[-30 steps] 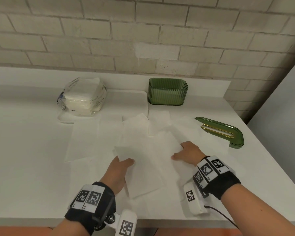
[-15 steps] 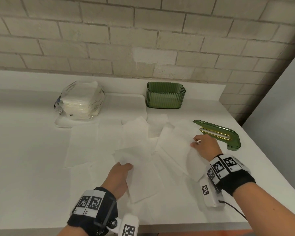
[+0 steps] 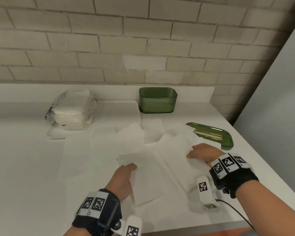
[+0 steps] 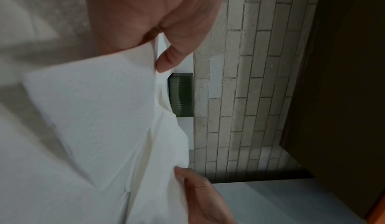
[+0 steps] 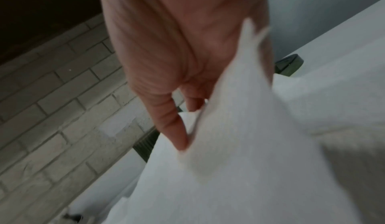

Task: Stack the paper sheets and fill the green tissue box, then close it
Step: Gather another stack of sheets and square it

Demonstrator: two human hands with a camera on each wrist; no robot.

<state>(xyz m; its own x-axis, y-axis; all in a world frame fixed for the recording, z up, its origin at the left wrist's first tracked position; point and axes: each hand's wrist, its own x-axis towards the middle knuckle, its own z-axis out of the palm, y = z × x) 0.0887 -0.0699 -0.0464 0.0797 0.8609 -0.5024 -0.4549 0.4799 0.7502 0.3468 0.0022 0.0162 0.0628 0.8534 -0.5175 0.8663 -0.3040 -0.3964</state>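
My left hand (image 3: 122, 180) is pinching the near-centre paper sheet (image 3: 143, 176) by its left edge, thumb and fingers (image 4: 168, 58) curled onto it, while my right hand (image 3: 203, 153) is gripping a second sheet (image 3: 175, 154) to its right, fingers (image 5: 172, 125) closed on the raised edge. More loose sheets (image 3: 78, 150) are lying spread flat across the white bench (image 3: 20, 167). The green tissue box (image 3: 157, 103) is standing open at the far side by the brick wall, its green lid (image 3: 213, 137) lying apart on the right, and a wrapped tissue pack (image 3: 71, 109) is sitting far left.
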